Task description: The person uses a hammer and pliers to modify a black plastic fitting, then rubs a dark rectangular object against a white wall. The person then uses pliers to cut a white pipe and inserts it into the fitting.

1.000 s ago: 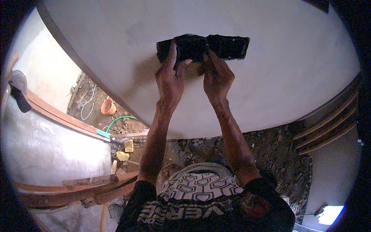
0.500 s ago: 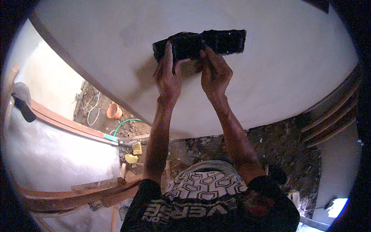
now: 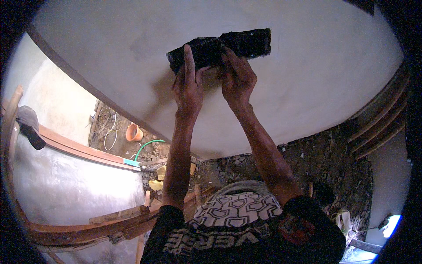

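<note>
At the pale wall [image 3: 316,83], the oblong black object [image 3: 205,49] is slanting up rightward lengthwise, the left hand [image 3: 189,91] touching its left half, the right hand [image 3: 239,81] its middle from below, whether clamped I cannot tell.

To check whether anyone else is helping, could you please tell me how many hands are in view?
2: the left hand, against the left part of the dark flat object, and the right hand, near its middle. Each is partly hidden.
</note>
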The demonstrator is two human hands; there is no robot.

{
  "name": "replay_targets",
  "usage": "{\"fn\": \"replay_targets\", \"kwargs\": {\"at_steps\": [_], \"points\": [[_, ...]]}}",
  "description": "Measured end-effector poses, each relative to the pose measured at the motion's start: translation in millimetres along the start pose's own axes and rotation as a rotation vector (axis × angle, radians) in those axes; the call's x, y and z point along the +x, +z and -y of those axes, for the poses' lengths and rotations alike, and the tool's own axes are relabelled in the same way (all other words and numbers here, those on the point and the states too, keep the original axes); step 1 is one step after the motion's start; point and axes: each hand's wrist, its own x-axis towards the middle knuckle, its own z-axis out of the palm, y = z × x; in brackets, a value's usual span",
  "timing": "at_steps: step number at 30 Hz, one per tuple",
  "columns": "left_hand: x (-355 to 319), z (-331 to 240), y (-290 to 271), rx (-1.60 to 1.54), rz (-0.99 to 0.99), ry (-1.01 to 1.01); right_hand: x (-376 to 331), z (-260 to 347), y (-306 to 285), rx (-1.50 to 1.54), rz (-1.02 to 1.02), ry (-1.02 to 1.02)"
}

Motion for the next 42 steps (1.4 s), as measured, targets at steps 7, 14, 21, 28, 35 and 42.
{"fn": "replay_targets", "kwargs": {"at_steps": [7, 14, 21, 28, 35, 42], "points": [[-5.3, 5.6, 0.7, 0.030, -0.021, 0.041, 3.0, 7.1, -0.4, -0.065, 0.004, -0.060], [-6.0, 1.3, -0.3, -0.087, 0.045, -0.040, 4.2, 5.8, -0.1, -0.016, 0.004, -0.009], [-5.8, 1.5, -8.0, -0.020, 0.082, -0.002, 0.7, 7.1, 1.8, -0.048, 0.046, 0.086], [-3.5, -4.5, -8.1, -0.007, 0.042, 0.018, 4.4, 8.8, 1.8, -0.079, 0.018, -0.014], [-4.4, -10.5, -16.4, -0.092, 0.065, -0.038, 3.1, 8.0, -2.3, -0.069, 0.097, 0.037], [-8.3, -1.8, -9.8, -0.041, 0.007, 0.018, 5.3, 17.8, -5.1, -0.072, 0.094, 0.070]]}}
